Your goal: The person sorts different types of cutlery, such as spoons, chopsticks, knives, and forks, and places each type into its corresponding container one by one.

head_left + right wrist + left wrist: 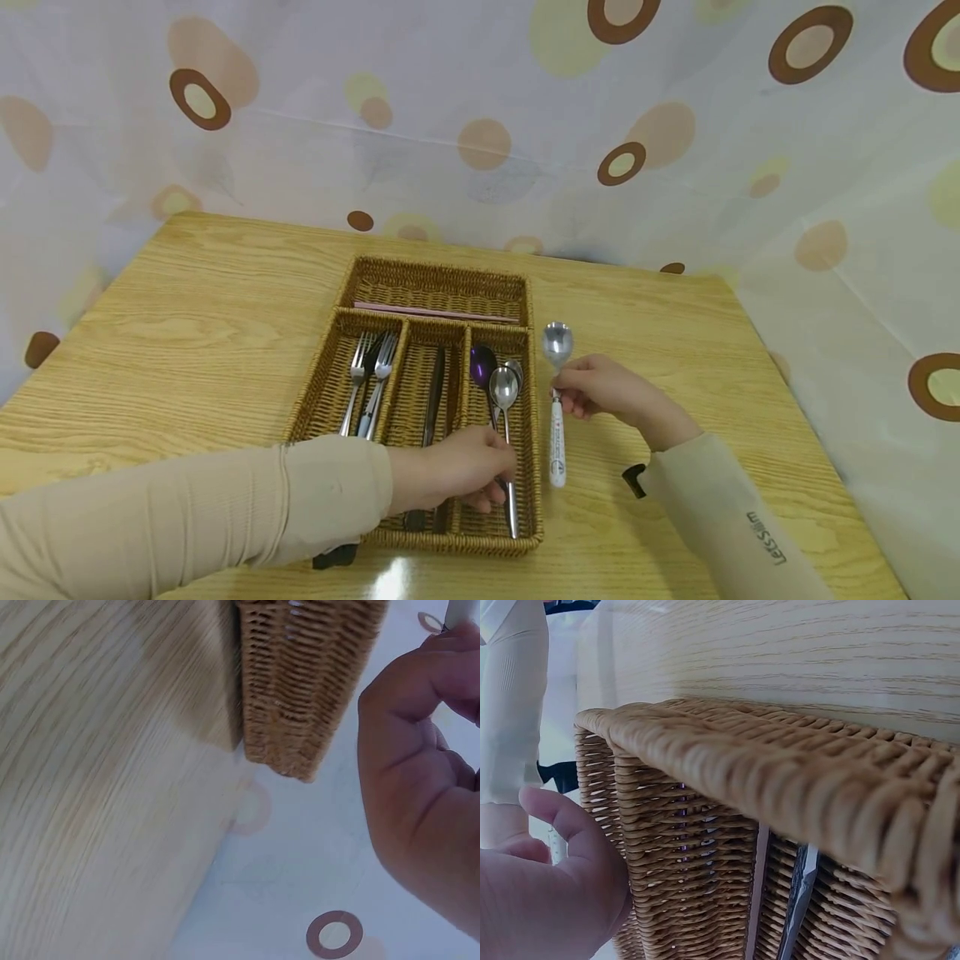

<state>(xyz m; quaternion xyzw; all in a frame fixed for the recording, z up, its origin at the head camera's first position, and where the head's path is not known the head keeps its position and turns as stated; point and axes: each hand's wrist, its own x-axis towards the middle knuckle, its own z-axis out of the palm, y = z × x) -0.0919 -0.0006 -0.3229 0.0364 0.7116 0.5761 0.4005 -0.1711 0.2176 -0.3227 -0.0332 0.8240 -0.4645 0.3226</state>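
Note:
To the right of the wicker tray, my right hand [600,390] pinches a spoon [557,442] near its neck. This one has a steel bowl pointing away and a white printed handle hanging toward the near edge. Over the tray's right compartment, my left hand [468,467] pinches the handle of a steel spoon [504,388]; the handle's end shows below the fingers. Beside that spoon lie a dark purple spoon [483,365] and another steel spoon, partly hidden behind it. In the left wrist view the hand [562,885] shows close against a woven wall, its fingertips hidden.
The wicker tray [536,467] stands mid-table. Forks [384,358] lie in its left compartment, dark knives [434,392] in the middle, and pink chopsticks [435,313] across the back one. A spotted cloth [480,100] hangs behind the wooden table [202,333].

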